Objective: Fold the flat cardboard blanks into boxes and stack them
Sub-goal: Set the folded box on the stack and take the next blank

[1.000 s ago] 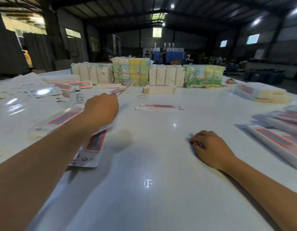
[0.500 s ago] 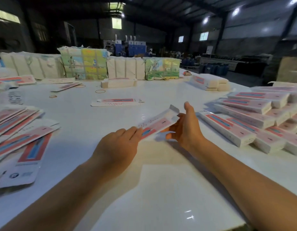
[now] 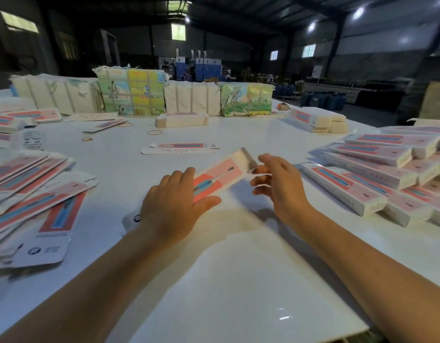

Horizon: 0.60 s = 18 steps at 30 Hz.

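Blank in both hands, half-formed

Left hand (image 3: 172, 206) grips the blank (image 3: 220, 174); right hand (image 3: 279, 184) pinches its end flap; uneven squeezing could crease a panel.

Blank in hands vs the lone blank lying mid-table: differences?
The held blank is lifted at a slant and opening up, left hand gripping its near end and right hand at its far end. The lone blank lies flat and untouched on the table. Both share the pink, red and blue print.

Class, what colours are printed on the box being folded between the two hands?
Pink and red panels with a blue stripe, white at the far end, on the box; the head view shows it.
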### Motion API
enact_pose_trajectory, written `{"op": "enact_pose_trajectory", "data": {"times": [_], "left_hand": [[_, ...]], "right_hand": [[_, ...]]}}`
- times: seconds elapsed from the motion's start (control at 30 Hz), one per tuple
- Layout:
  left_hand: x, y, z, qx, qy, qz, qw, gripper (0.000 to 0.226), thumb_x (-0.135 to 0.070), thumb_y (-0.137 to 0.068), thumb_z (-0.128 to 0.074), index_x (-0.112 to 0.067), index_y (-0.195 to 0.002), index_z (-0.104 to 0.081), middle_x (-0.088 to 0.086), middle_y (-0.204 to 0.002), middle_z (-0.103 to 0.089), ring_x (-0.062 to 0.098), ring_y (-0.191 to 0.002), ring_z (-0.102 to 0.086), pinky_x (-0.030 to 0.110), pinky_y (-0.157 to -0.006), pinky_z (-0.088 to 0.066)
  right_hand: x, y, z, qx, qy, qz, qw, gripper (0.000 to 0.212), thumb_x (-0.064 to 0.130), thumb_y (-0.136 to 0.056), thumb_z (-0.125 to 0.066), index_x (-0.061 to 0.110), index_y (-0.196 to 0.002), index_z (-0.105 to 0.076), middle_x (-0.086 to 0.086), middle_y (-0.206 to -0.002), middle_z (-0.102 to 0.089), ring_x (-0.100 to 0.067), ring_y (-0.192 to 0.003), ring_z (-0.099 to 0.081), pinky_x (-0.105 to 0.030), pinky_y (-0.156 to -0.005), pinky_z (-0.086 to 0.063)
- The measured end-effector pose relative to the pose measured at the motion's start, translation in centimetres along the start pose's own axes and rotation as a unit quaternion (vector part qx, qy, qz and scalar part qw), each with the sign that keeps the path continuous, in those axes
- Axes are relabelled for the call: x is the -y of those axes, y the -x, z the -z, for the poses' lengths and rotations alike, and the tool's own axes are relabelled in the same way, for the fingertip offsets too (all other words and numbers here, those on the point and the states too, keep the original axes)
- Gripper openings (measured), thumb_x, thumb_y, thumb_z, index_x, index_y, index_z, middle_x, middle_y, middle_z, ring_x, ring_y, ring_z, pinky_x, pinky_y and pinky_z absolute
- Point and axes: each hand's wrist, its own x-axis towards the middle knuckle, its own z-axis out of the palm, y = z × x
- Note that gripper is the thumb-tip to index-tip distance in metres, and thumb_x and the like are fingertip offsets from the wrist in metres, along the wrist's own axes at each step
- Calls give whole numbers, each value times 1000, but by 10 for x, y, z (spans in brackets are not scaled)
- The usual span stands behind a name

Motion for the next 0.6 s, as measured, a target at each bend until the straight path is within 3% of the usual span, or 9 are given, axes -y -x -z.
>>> {"op": "enact_pose_trajectory", "data": {"times": [0.07,0.17,0.23,0.33,0.4,0.5,0.6], "left_hand": [[3,-3,4,-2,19,22,1000,90,-79,-66,-17,-24,-135,-35,-4,-124,-52,17,-105,-52,31,-77,-41],[2,-3,6,3,42,33,999,85,-80,-64,-19,-27,-129,-38,-7,-119,-54,16,-100,-54,32,-74,-45],[-2,-1,6,-1,21,19,1000,90,-80,-62,-15,-26,-132,-37,-6,-119,-54,16,-101,-53,30,-73,-43],[-6,2,8,-9,-7,4,1000,93,-78,-64,-14,-23,-135,-37,-5,-120,-54,17,-102,-53,28,-71,-40],[-6,4,11,-17,-32,-14,999,91,-76,-67,-18,-18,-133,-43,0,-116,-58,20,-99,-55,29,-69,-40],[-8,6,16,-3,-56,-49,997,86,-71,-71,-26,-10,-124,-54,7,-103,-64,27,-89,-60,32,-65,-42],[-11,8,17,-4,-79,-80,994,73,-63,-72,-44,-1,-106,-65,13,-82,-67,32,-69,-62,33,-53,-45]], "right_hand": [[-1,3,3,-48,102,88,990,14,21,-96,-52,17,-97,-65,-2,-85,-64,-4,-58,-58,-18,-50,-48],[-4,10,-1,-16,173,171,970,13,13,-92,-57,20,-93,-68,-1,-91,-63,-4,-63,-56,-18,-57,-48],[-5,15,-7,27,212,178,960,17,10,-91,-59,24,-90,-68,4,-85,-63,-5,-64,-56,-20,-62,-47],[-5,16,-8,33,177,165,970,21,6,-90,-58,25,-88,-68,7,-71,-64,-3,-54,-54,-16,-52,-45],[-3,14,-5,36,153,150,976,22,8,-92,-57,18,-111,-63,-1,-73,-65,-6,-53,-54,-20,-50,-47],[-5,12,-4,64,190,114,973,45,13,-95,-53,21,-138,-43,-10,-84,-63,-6,-57,-55,-24,-54,-51],[-10,10,-5,80,289,140,944,31,13,-94,-54,16,-126,-56,3,-79,-63,-7,-62,-55,-25,-61,-48]]}}
